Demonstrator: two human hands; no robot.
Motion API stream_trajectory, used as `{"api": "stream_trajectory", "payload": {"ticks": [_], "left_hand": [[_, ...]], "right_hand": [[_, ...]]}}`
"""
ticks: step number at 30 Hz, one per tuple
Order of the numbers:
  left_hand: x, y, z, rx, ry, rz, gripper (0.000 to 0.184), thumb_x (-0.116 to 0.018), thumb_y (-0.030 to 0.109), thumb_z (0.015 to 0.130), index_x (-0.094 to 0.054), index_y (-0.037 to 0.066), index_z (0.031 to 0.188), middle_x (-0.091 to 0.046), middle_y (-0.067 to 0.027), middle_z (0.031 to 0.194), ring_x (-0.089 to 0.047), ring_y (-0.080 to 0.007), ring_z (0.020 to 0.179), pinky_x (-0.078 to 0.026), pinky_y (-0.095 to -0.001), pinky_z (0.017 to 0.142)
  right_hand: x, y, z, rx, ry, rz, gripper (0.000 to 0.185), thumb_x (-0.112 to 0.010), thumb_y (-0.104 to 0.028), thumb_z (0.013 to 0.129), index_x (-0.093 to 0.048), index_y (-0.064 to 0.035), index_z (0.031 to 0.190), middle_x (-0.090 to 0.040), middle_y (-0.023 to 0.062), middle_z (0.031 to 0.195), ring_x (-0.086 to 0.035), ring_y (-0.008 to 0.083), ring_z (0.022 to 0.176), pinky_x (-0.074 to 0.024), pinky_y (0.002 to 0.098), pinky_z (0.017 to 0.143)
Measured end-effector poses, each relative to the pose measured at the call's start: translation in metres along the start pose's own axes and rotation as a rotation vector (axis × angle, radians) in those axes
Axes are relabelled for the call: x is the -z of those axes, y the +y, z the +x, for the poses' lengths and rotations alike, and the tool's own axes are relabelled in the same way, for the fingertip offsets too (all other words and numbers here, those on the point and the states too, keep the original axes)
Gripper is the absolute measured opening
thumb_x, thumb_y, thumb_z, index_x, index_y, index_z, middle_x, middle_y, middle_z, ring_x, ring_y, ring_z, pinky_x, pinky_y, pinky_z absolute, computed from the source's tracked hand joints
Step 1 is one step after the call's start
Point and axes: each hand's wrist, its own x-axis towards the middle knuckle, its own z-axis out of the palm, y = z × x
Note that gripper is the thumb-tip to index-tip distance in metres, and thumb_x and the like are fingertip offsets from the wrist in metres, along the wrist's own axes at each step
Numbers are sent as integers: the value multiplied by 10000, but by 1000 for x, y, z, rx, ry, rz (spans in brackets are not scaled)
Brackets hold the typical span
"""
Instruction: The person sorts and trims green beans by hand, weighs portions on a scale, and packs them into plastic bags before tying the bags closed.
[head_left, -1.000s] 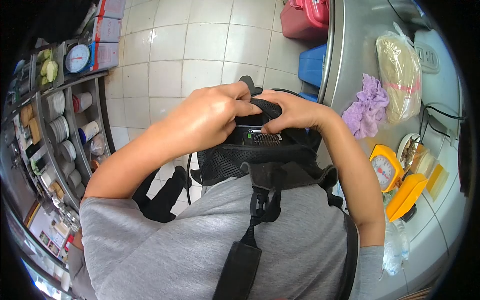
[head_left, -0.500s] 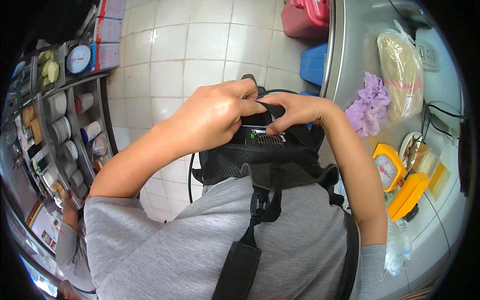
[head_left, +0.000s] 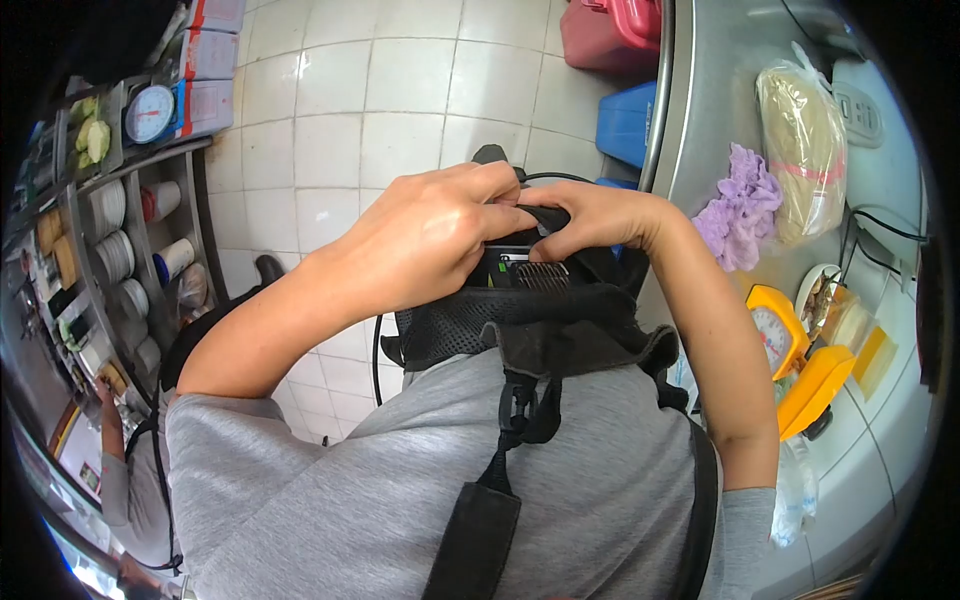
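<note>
A black mesh pouch [head_left: 450, 325] hangs open at the waist, over the grey shirt. Inside it lies a dark device [head_left: 540, 275] with a ribbed part and a small green light. My left hand [head_left: 440, 230] is closed, its thumb and index finger pinching the pouch's black fabric at the far rim. Beside it, my right hand [head_left: 600, 220] grips the same black fabric, with the thumb inside over the device and the fingers behind. A black strap with a buckle [head_left: 518, 405] runs down the shirt from the pouch.
On the right, a steel counter [head_left: 715, 100] holds a purple cloth [head_left: 740, 210], a bagged item [head_left: 800, 150] and an orange scale [head_left: 775, 330]. Red [head_left: 615, 35] and blue [head_left: 627, 125] boxes stand beside it. At left are dish shelves [head_left: 145, 250] and a co-worker's arm [head_left: 112, 430].
Both hands keep nearly the same place on the pouch; the fabric between them has shifted slightly. At left the co-worker has moved, and a dark shoe now shows on the floor.
</note>
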Motion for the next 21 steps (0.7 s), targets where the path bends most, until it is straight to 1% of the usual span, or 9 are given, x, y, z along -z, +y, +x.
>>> {"api": "stream_trajectory", "payload": {"ticks": [1, 4, 7, 10, 13, 17, 20, 21], "left_hand": [[0, 0, -1, -6, 11, -1, 469, -622, -107, 640, -721, 65, 1065, -618, -92, 984, -649, -278, 871, -541, -373, 712], [0, -3, -3, -15, 39, -35, 457, -626, -124, 632, -724, 60, 1039, -610, -85, 955, -646, -267, 859, -537, -362, 707], [0, -6, -5, 8, 61, -100, 443, -626, -147, 627, -729, 56, 1007, -600, -78, 926, -642, -249, 843, -534, -349, 701], [-2, -6, -4, 22, 79, -126, 434, -621, -163, 628, -732, 55, 986, -596, -77, 905, -639, -234, 829, -531, -337, 700], [-3, -5, -3, 12, 114, -116, 406, -612, -172, 632, -725, 44, 956, -596, -79, 893, -635, -229, 819, -528, -327, 699], [-2, -5, -4, 17, 169, -122, 375, -598, -180, 628, -691, 19, 933, -596, -84, 873, -631, -224, 813, -528, -308, 688], [-2, -5, -4, 84, 231, -166, 424, -585, -158, 645, -647, 24, 1023, -620, -92, 899, -638, -258, 821, -534, -325, 736], [-1, -5, -3, 106, 220, -142, 437, -577, -114, 681, -613, 36, 1090, -628, -107, 908, -639, -278, 823, -532, -343, 762]], "right_hand": [[1, -4, -1, -33, -20, 17, 525, -778, -248, 699, -654, -24, 1157, -669, 79, 995, -621, 168, 942, -481, 297, 876], [-2, -10, -5, -6, 44, -35, 545, -758, -218, 702, -643, -23, 1198, -691, 83, 970, -636, 159, 897, -499, 291, 841], [-7, -19, -13, -4, 124, -57, 575, -756, -198, 705, -626, -19, 1236, -701, 90, 981, -644, 153, 877, -510, 285, 821], [-7, -28, -17, -91, 96, -9, 571, -770, -124, 710, -599, 7, 1239, -675, 69, 1059, -598, 136, 960, -472, 279, 900], [-7, -22, -15, -8, 131, -28, 577, -772, -187, 693, -622, -23, 1226, -696, 95, 999, -642, 158, 900, -507, 288, 838], [-6, -28, -13, 60, 162, -77, 568, -782, -165, 668, -600, -16, 1185, -672, 107, 1005, -638, 188, 913, -509, 314, 834], [-5, -30, -11, 93, 176, -104, 586, -786, -154, 647, -584, -12, 1178, -658, 122, 1008, -638, 212, 915, -510, 330, 832], [-5, -30, -11, 91, 172, -85, 597, -787, -154, 642, -582, -12, 1184, -656, 128, 1009, -639, 219, 914, -510, 332, 833]]}}
